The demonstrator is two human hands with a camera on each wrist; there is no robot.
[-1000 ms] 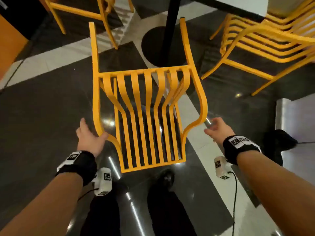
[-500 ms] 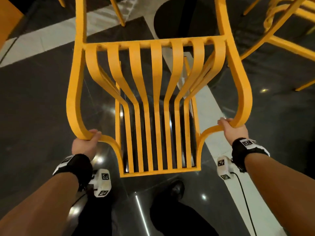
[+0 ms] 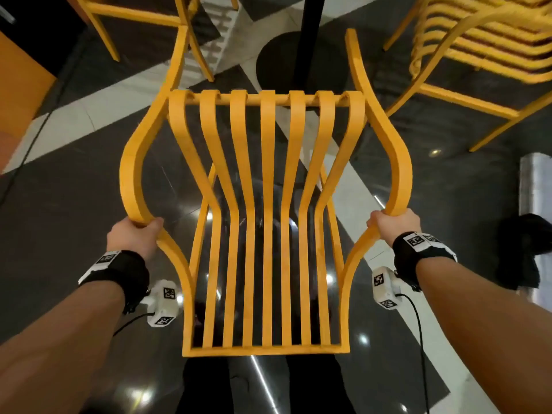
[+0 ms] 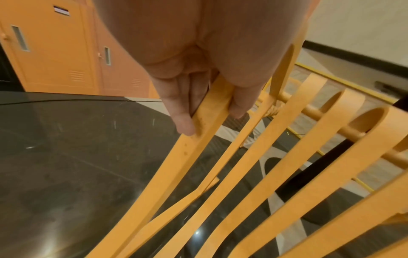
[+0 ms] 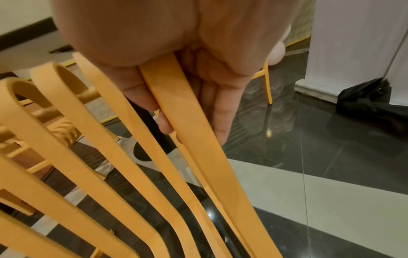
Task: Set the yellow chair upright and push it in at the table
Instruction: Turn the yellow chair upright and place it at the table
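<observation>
Yellow chair [image 3: 265,222] is stretching lengthwise away from me toward the bench post [image 3: 307,40]; my left grip [image 3: 134,237] and right grip [image 3: 394,225] are clasping its side rails, equally near.

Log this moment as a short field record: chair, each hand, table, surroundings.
chair: yellow chair, slatted, held from its back side
left hand: left hand grips the chair's left armrest curve
right hand: right hand grips the right armrest curve
table: only its black pedestal shows, beyond the chair
surroundings: stacked yellow chairs at right; orange lockers at left
</observation>
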